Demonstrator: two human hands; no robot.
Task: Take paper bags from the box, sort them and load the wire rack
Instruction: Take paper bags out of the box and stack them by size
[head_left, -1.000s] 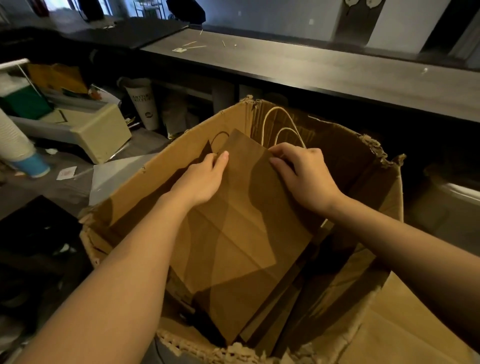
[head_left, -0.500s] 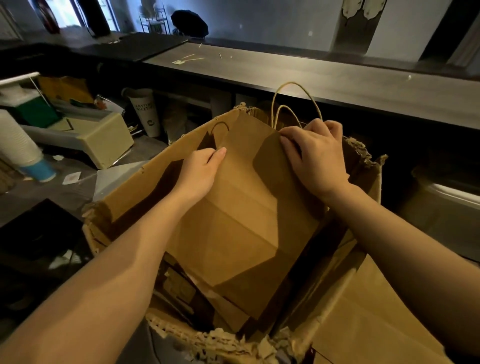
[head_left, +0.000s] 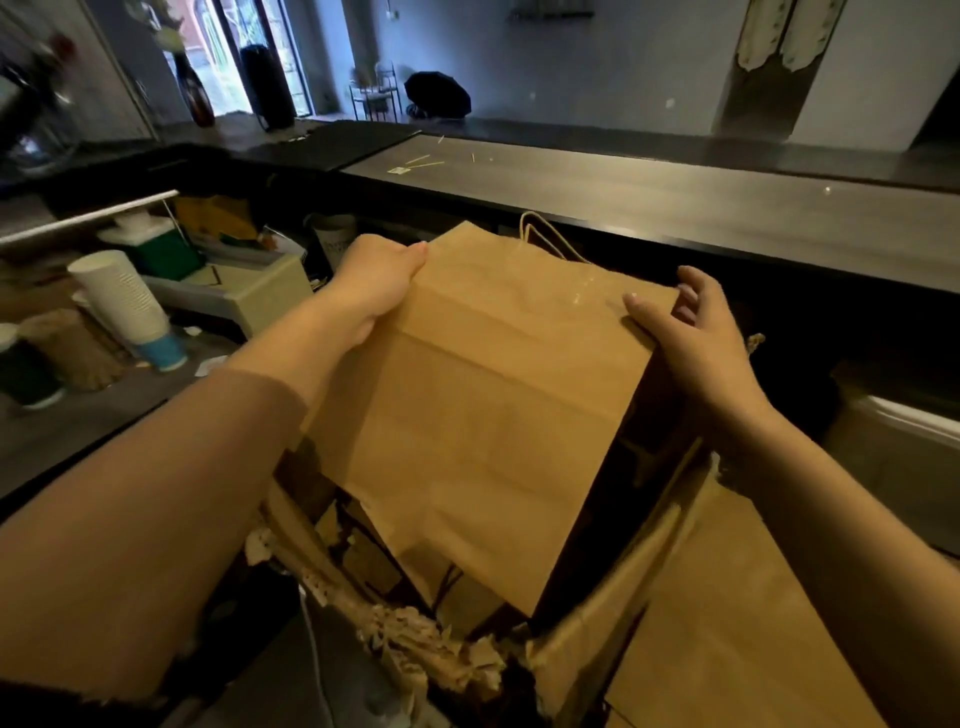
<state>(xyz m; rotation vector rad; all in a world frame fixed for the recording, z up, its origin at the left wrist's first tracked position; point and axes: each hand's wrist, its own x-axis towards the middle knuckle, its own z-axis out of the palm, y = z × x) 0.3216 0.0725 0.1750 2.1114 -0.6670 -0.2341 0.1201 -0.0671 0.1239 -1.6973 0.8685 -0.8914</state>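
A flat brown paper bag (head_left: 483, 405) with twine handles at its far end is held up above the torn cardboard box (head_left: 587, 660). My left hand (head_left: 374, 280) grips the bag's upper left corner, thumb on top. My right hand (head_left: 685, 332) holds the right edge, thumb on the face and fingers behind. More folded brown bags (head_left: 374, 561) lie in the box below. No wire rack is in view.
A long dark counter (head_left: 675, 208) runs across behind the bag. On the lower work surface at left stand a stack of white paper cups (head_left: 124, 306), a beige box (head_left: 260, 296) and a green-and-white container (head_left: 156, 249). A box flap (head_left: 737, 623) spreads at lower right.
Both hands have lifted the bag up out of the box. My right hand slid from the top edge near the handles to the bag's right edge; the view tilted upward.
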